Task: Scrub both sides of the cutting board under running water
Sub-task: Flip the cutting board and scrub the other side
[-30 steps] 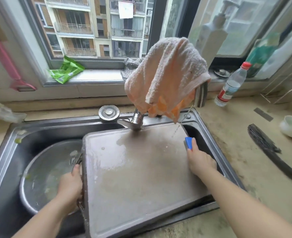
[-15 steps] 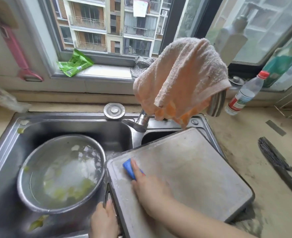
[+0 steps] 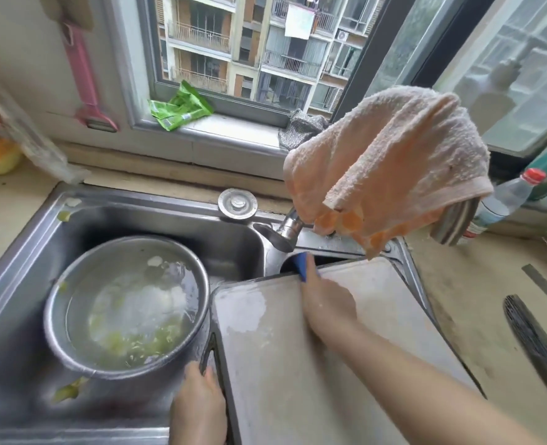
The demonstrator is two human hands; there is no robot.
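A large grey cutting board lies tilted across the right basin of the steel sink, its surface wet and streaked. My right hand presses a blue scrubber onto the board's far edge, just below the faucet base. At the board's near left side my left hand grips the dark handle. The spout is hidden under a peach towel, and no water stream is visible.
A steel bowl of water and green scraps fills the left basin. On the right counter lie a dark brush and a plastic bottle. A green packet sits on the windowsill, and a pink tool hangs on the wall.
My right hand slid the blue scrubber from the board's right edge to its left corner, then up to the far edge. The view shifted left, and my left hand moved nearer along the handle.
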